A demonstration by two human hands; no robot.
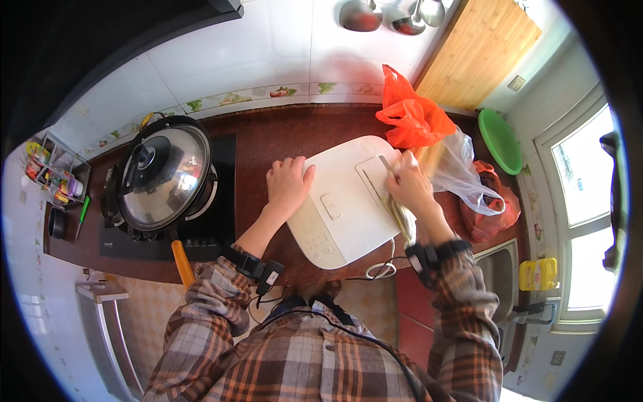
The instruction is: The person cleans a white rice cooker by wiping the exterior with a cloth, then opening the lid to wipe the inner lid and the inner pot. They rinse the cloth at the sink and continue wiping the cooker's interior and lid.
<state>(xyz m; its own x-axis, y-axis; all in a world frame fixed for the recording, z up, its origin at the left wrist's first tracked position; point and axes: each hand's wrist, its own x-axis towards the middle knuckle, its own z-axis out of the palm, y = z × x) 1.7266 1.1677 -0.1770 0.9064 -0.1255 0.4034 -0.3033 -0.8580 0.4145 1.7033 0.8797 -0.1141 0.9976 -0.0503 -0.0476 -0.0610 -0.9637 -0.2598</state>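
Observation:
A white rice cooker (pixel 346 201) with a closed lid sits at an angle on the dark red countertop (pixel 258 161) in front of me. My left hand (pixel 289 183) grips its left edge, with the thumb on the lid's rim and the fingers down over the side. At the lid's right edge, beside the slotted steam vent (pixel 372 182), my right hand (pixel 412 183) is closed on a pale cloth (pixel 406 221). Part of the cloth hangs below that hand along the cooker's side; the rest is hidden by the fingers.
A lidded wok (pixel 163 176) with an orange handle (pixel 182 261) stands on the cooktop (pixel 216 221) at left. Close behind the cooker are a red plastic bag (pixel 414 113) and a clear bag (pixel 462 171). A green basin (pixel 500 141) leans at right, near the sink (pixel 502 261).

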